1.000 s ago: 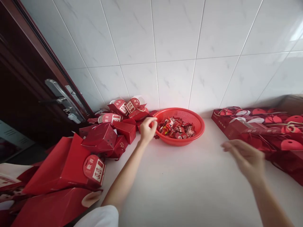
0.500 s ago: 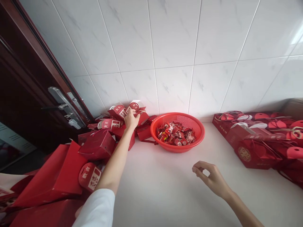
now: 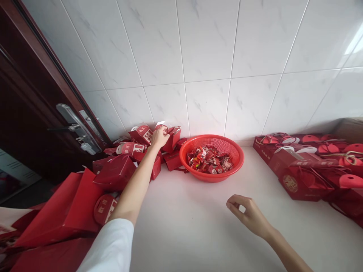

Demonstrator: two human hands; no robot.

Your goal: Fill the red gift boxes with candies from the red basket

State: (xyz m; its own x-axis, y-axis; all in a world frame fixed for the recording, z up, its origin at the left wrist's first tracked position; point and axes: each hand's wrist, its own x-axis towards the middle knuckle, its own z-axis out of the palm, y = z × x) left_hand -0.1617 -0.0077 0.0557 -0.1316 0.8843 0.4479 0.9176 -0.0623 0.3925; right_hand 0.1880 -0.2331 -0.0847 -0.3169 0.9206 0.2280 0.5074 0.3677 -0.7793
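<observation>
My left hand (image 3: 160, 136) reaches to the back of the heap, its fingers closed on the top of a red box (image 3: 172, 139) with a white inner flap. Beside it lies another red box with white lettering (image 3: 141, 134). Over the white table (image 3: 193, 226), my right hand (image 3: 249, 216) hovers with thumb and fingertips pressed together in a ring shape; nothing shows between them. Between and beyond the hands sits a red plastic basket (image 3: 239, 160) of small red wrapped sweets (image 3: 211, 160).
Red boxes (image 3: 116, 172) are heaped along the left, near a dark door with a metal handle (image 3: 75, 126). Rows of closed red boxes with cords (image 3: 306, 181) stand on the right. A tiled wall (image 3: 207, 105) rises behind.
My left hand has shifted slightly, and the box at its fingers has turned, showing more of its red side. My right hand has moved a little to the left.
</observation>
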